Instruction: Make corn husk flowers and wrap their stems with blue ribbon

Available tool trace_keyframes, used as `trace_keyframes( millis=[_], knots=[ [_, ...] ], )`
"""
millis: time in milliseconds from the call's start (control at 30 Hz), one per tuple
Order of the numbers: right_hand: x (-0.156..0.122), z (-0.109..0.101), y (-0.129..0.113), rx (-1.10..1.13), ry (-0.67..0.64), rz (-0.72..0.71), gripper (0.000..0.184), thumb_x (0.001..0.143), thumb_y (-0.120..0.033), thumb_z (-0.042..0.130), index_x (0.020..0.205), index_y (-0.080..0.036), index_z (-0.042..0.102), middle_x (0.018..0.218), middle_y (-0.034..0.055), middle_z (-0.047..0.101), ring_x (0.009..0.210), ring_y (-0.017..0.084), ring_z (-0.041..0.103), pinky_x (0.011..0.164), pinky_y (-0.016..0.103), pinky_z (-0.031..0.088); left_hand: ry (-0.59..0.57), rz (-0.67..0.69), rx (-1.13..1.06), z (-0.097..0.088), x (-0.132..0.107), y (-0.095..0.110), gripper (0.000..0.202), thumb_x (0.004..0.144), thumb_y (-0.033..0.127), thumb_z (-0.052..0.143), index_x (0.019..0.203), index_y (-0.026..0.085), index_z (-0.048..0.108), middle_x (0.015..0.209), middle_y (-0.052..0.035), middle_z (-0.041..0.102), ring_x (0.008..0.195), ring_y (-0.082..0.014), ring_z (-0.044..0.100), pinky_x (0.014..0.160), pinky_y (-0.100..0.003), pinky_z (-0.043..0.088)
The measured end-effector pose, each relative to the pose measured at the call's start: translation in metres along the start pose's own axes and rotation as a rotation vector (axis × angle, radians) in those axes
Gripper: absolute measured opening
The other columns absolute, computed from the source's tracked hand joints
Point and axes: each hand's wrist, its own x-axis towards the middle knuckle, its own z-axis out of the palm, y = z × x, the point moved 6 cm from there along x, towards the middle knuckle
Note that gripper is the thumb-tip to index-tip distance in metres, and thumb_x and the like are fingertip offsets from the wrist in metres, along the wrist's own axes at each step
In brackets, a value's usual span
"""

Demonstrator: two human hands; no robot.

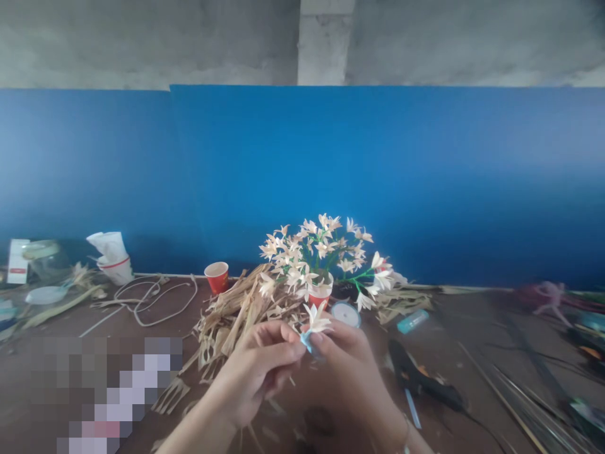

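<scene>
Pinching straw flower (316, 319) just in front of red cup (320, 297). Clamped from both sides at blue tape (307, 340) on base: left hand (255, 373) and right hand (347, 367), fingertips meeting. Held upright, petals above grip, stem end down, equally near both hands.

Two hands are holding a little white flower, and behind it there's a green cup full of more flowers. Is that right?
Almost. The cup with the bunch of flowers in it is red, not green; the head view shows it. The rest holds: the left hand and the right hand pinch a little white flower between them, in front of that cup.
</scene>
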Motion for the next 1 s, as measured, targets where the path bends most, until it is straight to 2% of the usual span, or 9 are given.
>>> trace_keyframes(
  millis=[133, 267, 333, 433, 533, 667, 767, 900, 1000],
  knots=[
    [-0.003, -0.003, 0.006, 0.017, -0.008, 0.000, 0.022, 0.072, -0.039, 0.071, 0.063, -0.019, 0.065, 0.069, 0.0007, 0.058, 0.065, 0.014, 0.054, 0.062, 0.026, 0.046, -0.136, -0.184, -0.184, 0.010, -0.003, -0.009, 0.017, 0.061, 0.019, 0.072, 0.062, 0.015, 0.055, 0.051, 0.0044, 0.052, 0.033, -0.0001, 0.031, 0.030, -0.013, 0.012],
    [-0.006, 0.004, 0.008, 0.251, -0.123, 0.104, 0.019, 0.075, -0.038, 0.069, 0.069, -0.022, 0.061, 0.066, -0.0008, 0.059, 0.057, 0.014, 0.056, 0.057, 0.027, 0.046, -0.218, -0.320, -0.384, 0.023, -0.009, -0.015, 0.010, 0.065, 0.012, 0.067, 0.066, 0.011, 0.058, 0.055, 0.0029, 0.051, 0.034, 0.0014, 0.031, 0.029, -0.011, 0.014],
    [-0.007, 0.004, 0.006, 0.319, -0.163, 0.143, 0.019, 0.074, -0.039, 0.069, 0.069, -0.022, 0.061, 0.064, -0.0015, 0.060, 0.055, 0.014, 0.056, 0.055, 0.027, 0.045, -0.260, -0.358, -0.475, 0.029, -0.013, -0.017, 0.009, 0.066, 0.010, 0.067, 0.069, 0.009, 0.059, 0.056, 0.0024, 0.051, 0.035, 0.0019, 0.033, 0.029, -0.009, 0.016],
    [-0.005, -0.003, 0.002, 0.249, -0.131, 0.102, 0.022, 0.071, -0.038, 0.073, 0.064, -0.021, 0.062, 0.063, -0.0010, 0.060, 0.055, 0.013, 0.055, 0.054, 0.025, 0.044, -0.300, -0.364, -0.527, 0.035, -0.014, -0.020, 0.011, 0.066, 0.011, 0.069, 0.071, 0.008, 0.060, 0.058, 0.0021, 0.052, 0.036, 0.0023, 0.035, 0.030, -0.007, 0.019],
    [0.000, -0.011, -0.001, 0.144, -0.030, 0.045, 0.024, 0.068, -0.038, 0.075, 0.062, -0.020, 0.060, 0.063, -0.0009, 0.059, 0.055, 0.012, 0.052, 0.053, 0.024, 0.043, -0.224, -0.244, -0.411, 0.031, -0.006, -0.019, 0.012, 0.067, 0.014, 0.071, 0.070, 0.010, 0.059, 0.059, 0.0024, 0.053, 0.037, 0.0017, 0.036, 0.030, -0.008, 0.020],
    [0.006, -0.010, -0.005, 0.044, -0.002, -0.004, 0.031, 0.068, -0.043, 0.073, 0.058, -0.018, 0.056, 0.056, -0.0026, 0.053, 0.051, 0.010, 0.046, 0.051, 0.024, 0.040, -0.038, 0.054, -0.136, 0.017, 0.008, -0.008, 0.022, 0.068, 0.030, 0.072, 0.074, 0.014, 0.059, 0.061, 0.0030, 0.054, 0.041, -0.0030, 0.042, 0.034, -0.013, 0.031],
    [0.008, -0.010, -0.002, -0.046, 0.027, -0.031, 0.032, 0.070, -0.043, 0.070, 0.058, -0.017, 0.055, 0.057, -0.0030, 0.049, 0.052, 0.009, 0.043, 0.049, 0.022, 0.037, 0.076, 0.251, 0.066, 0.009, 0.011, 0.002, 0.027, 0.069, 0.034, 0.073, 0.085, 0.016, 0.060, 0.064, 0.0039, 0.055, 0.049, -0.0060, 0.049, 0.045, -0.016, 0.041],
    [0.010, -0.012, 0.011, -0.123, 0.039, 0.065, 0.034, 0.070, -0.045, 0.067, 0.058, -0.016, 0.055, 0.050, -0.0044, 0.045, 0.047, 0.009, 0.039, 0.044, 0.021, 0.032, 0.179, 0.458, 0.372, 0.005, 0.009, 0.013, 0.017, 0.074, 0.030, 0.067, 0.083, 0.016, 0.063, 0.071, 0.0002, 0.062, 0.058, -0.0094, 0.053, 0.052, -0.019, 0.042],
    [0.010, -0.013, 0.019, -0.148, 0.067, 0.146, 0.034, 0.067, -0.048, 0.068, 0.059, -0.017, 0.057, 0.046, -0.0051, 0.045, 0.042, 0.008, 0.039, 0.040, 0.021, 0.030, 0.264, 0.508, 0.527, 0.002, 0.010, 0.015, 0.010, 0.072, 0.025, 0.064, 0.072, 0.015, 0.065, 0.063, -0.0004, 0.062, 0.054, -0.0108, 0.052, 0.050, -0.020, 0.041]
  ],
)
